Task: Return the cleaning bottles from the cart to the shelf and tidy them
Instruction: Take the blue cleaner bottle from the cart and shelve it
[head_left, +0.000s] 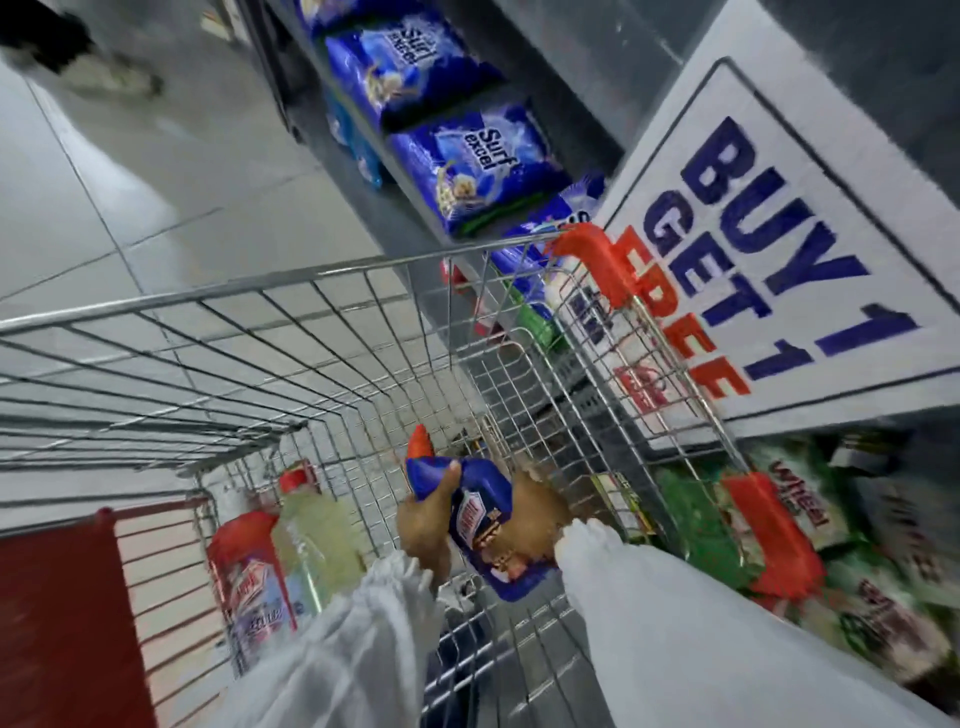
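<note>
Shop aisle, grey tiled floor (130, 218); shelf (415, 218) along the right with blue detergent packs (478, 166) and a white offer sign (779, 249).

Left hand (426, 530): fingers (451, 474) clenched around the neck of the blue bottle (488, 525), thumb near the shoulder just below the red cap (418, 441). Right hand (535, 514): pressed to the bottle's far side, mostly hidden; grip cannot be told.

Blue bottle sits low inside the wire cart (260, 332), toward its right wall. Rigid moulded plastic, glossy label, angled neck. Judged: moderately heavy if full, slick; take neck plus base.

At the cart's left rear corner stand a red bottle (249, 577) and a pale yellow bottle (317, 540), upright and touching. Frame blurred. White gathered sleeves (675, 623) cover both forearms.
</note>
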